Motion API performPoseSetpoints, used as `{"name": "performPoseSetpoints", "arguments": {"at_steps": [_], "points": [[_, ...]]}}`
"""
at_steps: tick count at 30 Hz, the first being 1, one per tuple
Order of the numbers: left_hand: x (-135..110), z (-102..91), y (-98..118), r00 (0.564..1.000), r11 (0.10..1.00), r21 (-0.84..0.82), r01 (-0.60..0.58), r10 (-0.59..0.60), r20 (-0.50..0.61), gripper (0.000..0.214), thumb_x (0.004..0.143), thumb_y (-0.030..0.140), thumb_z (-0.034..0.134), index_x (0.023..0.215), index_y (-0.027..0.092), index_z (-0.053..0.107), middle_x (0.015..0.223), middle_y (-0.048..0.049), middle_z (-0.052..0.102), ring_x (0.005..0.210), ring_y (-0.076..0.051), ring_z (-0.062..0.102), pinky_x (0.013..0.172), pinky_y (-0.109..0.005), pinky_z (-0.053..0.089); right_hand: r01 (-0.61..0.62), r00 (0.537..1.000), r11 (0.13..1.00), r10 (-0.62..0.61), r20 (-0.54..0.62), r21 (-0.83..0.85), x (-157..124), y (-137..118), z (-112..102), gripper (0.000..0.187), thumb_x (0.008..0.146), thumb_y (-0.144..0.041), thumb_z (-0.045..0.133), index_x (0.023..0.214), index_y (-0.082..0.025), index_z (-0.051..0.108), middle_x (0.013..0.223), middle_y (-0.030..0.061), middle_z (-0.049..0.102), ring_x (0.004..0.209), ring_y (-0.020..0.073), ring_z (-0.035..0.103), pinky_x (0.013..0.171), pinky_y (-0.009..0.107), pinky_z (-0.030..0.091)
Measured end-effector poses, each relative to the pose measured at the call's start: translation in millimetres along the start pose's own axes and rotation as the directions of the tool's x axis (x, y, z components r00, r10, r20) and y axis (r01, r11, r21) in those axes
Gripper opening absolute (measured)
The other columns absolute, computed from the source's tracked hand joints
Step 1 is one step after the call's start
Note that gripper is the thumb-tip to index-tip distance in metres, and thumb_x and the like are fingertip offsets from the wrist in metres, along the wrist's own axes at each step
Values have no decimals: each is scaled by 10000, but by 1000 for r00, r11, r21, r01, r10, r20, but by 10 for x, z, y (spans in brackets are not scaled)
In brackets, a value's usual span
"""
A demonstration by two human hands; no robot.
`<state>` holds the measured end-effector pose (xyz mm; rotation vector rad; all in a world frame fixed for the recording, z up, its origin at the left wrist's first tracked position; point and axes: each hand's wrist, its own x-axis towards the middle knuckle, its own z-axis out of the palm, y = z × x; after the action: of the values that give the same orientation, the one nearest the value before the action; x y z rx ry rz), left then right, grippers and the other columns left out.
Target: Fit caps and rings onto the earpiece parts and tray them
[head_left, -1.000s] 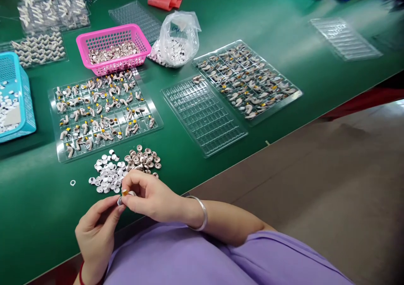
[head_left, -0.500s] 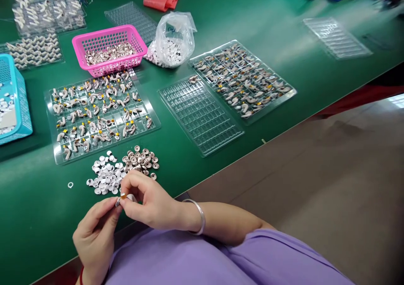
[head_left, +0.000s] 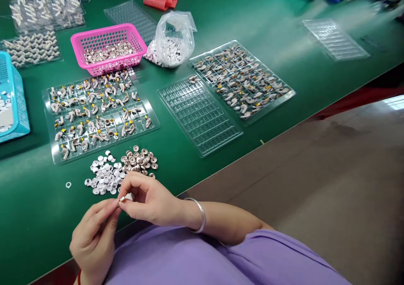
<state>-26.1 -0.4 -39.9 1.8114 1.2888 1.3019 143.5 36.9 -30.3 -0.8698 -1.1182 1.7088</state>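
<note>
My right hand (head_left: 151, 201), with a silvery bangle at the wrist, is closed in a pinch on a small curved pale part with an orange tab (head_left: 128, 197). The fingers of my left hand (head_left: 94, 234) are pinched together and meet the tabbed end of that part. Whatever lies between the left fingertips is hidden. Just beyond my hands are a pile of small white discs (head_left: 105, 178) and a pile of beige ring-like caps (head_left: 140, 159). My right hand covers the near edge of both piles.
A clear tray of curved parts with orange tabs (head_left: 52, 150) lies ahead. To its right are a mostly unfilled clear tray (head_left: 202, 117) and a filled one (head_left: 288, 92). Behind are a pink basket (head_left: 109, 27) and a plastic bag (head_left: 175, 28); a blue basket (head_left: 22, 117) stands left.
The left fingertips have closed in against the part, and the small round silvery piece seen between them earlier is now hidden. The part has turned slightly in my right hand.
</note>
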Motion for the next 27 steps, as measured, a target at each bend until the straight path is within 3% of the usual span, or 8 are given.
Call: {"name": "performPoseSetpoints", "arguments": {"at_steps": [6,12,15,20,27], "points": [[30,-10,-7,994,994,48,-103,100,48,493,759,-89,689,1103,259,744,991,1,748,803,-106,696,725,-203,569,-61,998,985,65,-20,159,-16,91,26,197,746,-235,722,791,-183,537,837,-17,488,628,80,490,567,233,451],[-28,102,-12,986,992,-84,98,-108,-129,419,743,-5,750,1086,234,720,878,5,786,692,-129,729,635,-217,613,-81,997,979,80,14,189,-42,80,5,164,808,-261,673,846,-178,537,864,-11,500,647,82,572,593,231,487],[-14,150,29,962,970,-167,174,-204,-184,399,722,34,781,1069,213,694,829,10,790,690,-132,742,669,-219,626,-30,999,997,29,17,71,-60,37,-31,113,823,-220,630,906,-171,572,897,6,518,669,83,562,597,223,476],[38,164,95,925,917,-264,300,-348,-156,313,747,96,777,1008,207,644,820,12,764,701,-119,733,668,-203,616,132,991,978,-130,21,-159,-70,16,-61,117,794,-172,648,901,-177,602,893,21,554,742,108,540,634,220,476],[47,207,98,915,885,-360,294,-370,-160,262,767,112,759,960,221,618,808,29,734,708,-99,715,690,-184,600,286,956,914,-291,26,-288,-85,56,-36,90,810,-193,647,893,-189,612,839,27,587,771,142,561,696,267,525]]}}
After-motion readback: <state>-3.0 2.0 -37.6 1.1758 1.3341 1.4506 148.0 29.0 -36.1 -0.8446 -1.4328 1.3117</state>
